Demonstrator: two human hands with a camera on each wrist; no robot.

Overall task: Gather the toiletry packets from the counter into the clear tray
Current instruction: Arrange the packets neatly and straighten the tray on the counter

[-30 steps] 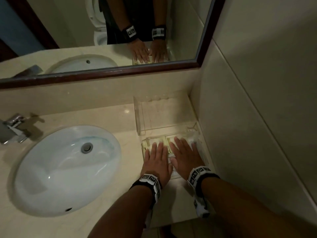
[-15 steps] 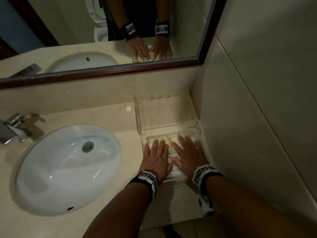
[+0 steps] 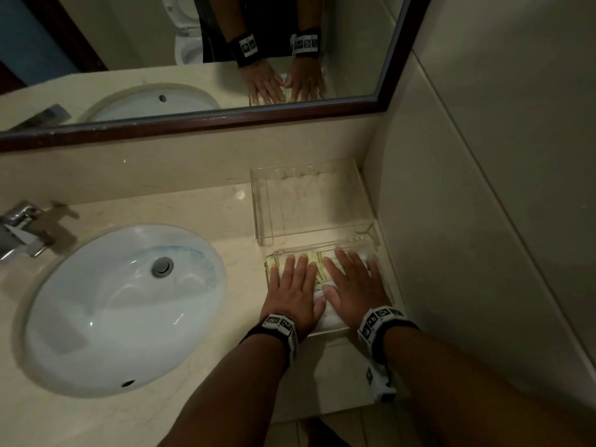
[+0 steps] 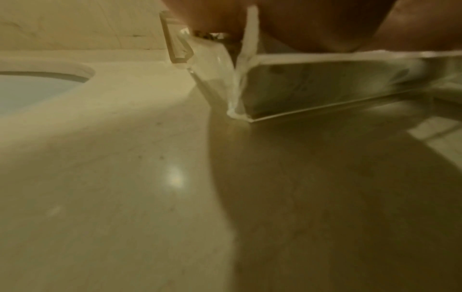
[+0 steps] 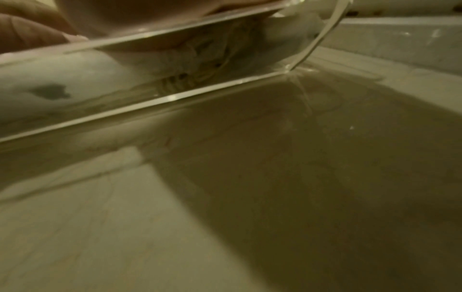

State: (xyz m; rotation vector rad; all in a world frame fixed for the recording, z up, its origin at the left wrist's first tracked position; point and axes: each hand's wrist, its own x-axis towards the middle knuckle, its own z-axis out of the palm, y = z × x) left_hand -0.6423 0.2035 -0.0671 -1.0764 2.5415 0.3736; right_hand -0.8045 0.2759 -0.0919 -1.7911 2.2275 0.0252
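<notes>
A clear tray (image 3: 270,264) sits on the counter by the right wall. It holds yellow-striped toiletry packets (image 3: 319,264) and white packets (image 3: 327,319). My left hand (image 3: 292,285) and right hand (image 3: 353,282) lie flat on top of it side by side, fingers straight and pointing at the mirror. The left wrist view shows the tray's near corner (image 4: 240,98) under my palm (image 4: 300,23). In the right wrist view, white packets (image 5: 205,51) show through the tray's front wall (image 5: 125,110). A second clear tray (image 3: 262,214) stands empty right behind the first.
A white oval sink (image 3: 122,304) fills the counter's left half, with a chrome tap (image 3: 22,227) at the far left. A framed mirror (image 3: 193,121) runs along the back wall. The tiled side wall (image 3: 467,253) is close to the trays on the right.
Both hands stay flat on the near tray, with the right fingers spread a little wider. The view has tilted slightly.
</notes>
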